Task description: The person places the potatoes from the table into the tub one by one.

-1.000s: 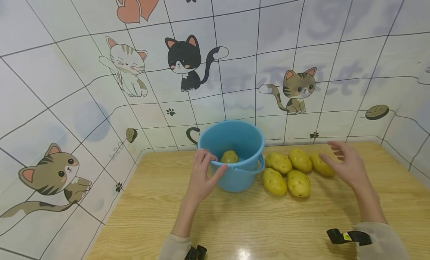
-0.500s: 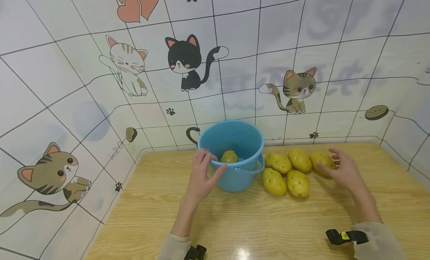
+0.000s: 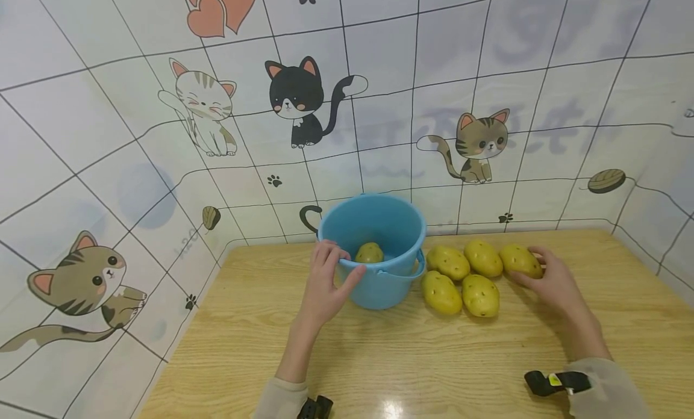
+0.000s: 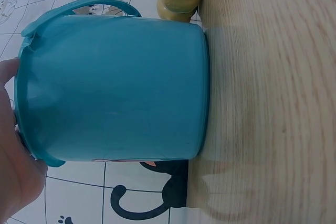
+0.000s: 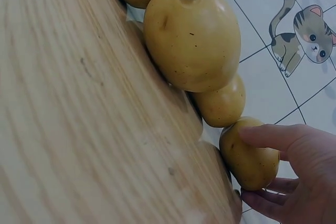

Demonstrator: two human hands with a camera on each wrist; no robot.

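Observation:
A light blue bucket (image 3: 382, 289) stands upright on the table, its handle (image 3: 409, 271) hanging down on the right side. One yellow potato (image 3: 370, 253) lies inside it. My left hand (image 3: 325, 289) grips the near-left rim, fingers over the edge and thumb outside. To the right of the bucket, several potatoes (image 3: 481, 295) lie close together in two rows. Around the rightmost potato (image 3: 517, 260) of the back row, my right hand (image 3: 555, 283) has its thumb on the near side and fingers on the far side. The right wrist view shows this hold on the potato (image 5: 249, 156).
The wooden table (image 3: 379, 359) meets a tiled-pattern wall (image 3: 379, 136) with cartoon cats right behind the bucket and potatoes. A side wall (image 3: 108, 214) runs along the left. Black wrist cameras (image 3: 558, 381) sit at both sleeves.
My right hand has moved down and left from above the rightmost potato, and its fingers have closed around it. The left hand and the bucket have stayed in place.

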